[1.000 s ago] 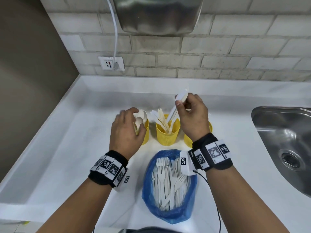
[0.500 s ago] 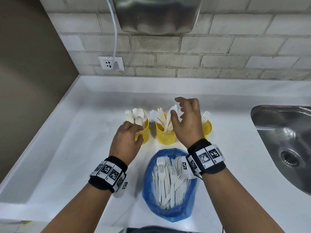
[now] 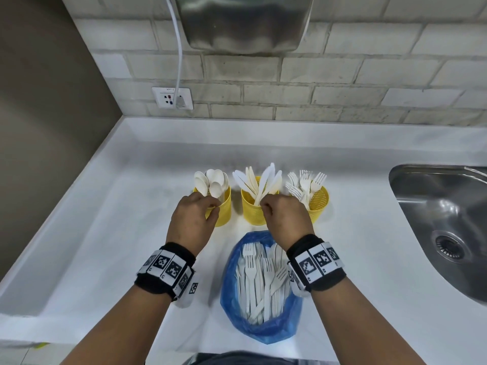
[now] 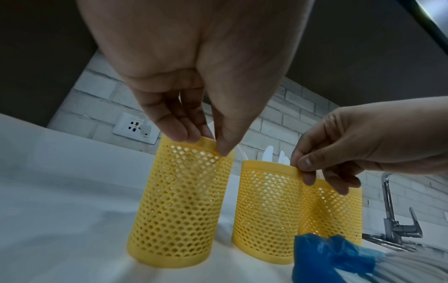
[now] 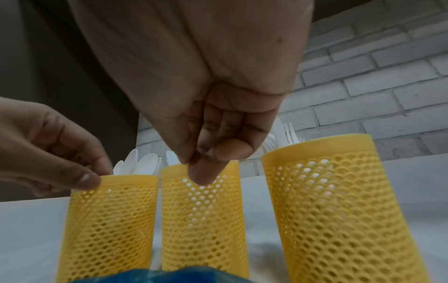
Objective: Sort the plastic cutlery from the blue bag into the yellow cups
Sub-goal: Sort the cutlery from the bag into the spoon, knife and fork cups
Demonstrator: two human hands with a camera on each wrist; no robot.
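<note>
Left hand [image 3: 191, 221] pinches near rim of left yellow cup [image 3: 222, 210], thumb outside the mesh, fingers [image 4: 174, 126] over the lip; wrist view confirms the pinch. Right hand [image 3: 286, 219] pinches near rim of middle yellow cup [image 3: 253, 213] the same way, thumb on the outer mesh, fingertips curled over the edge. Three cups stand upright in a row just above frame center in the head view, close together. Left cup holds spoons [image 3: 212, 180], bowls up. Middle cup holds knives [image 3: 259, 181], blades up and fanned out. Right yellow cup [image 3: 320, 201] holds forks [image 3: 305, 184], tines up; no hand on it. Blue bag [image 3: 232, 299] lies open on the counter just below the cups, lower center of frame, between the two wrists, with white forks and other cutlery [image 3: 259, 283] piled inside. White counter [image 3: 105, 246] under all of it. Steel sink [image 3: 434, 219] at right edge. Wall socket [image 3: 172, 98] upper left on the brick wall.
</note>
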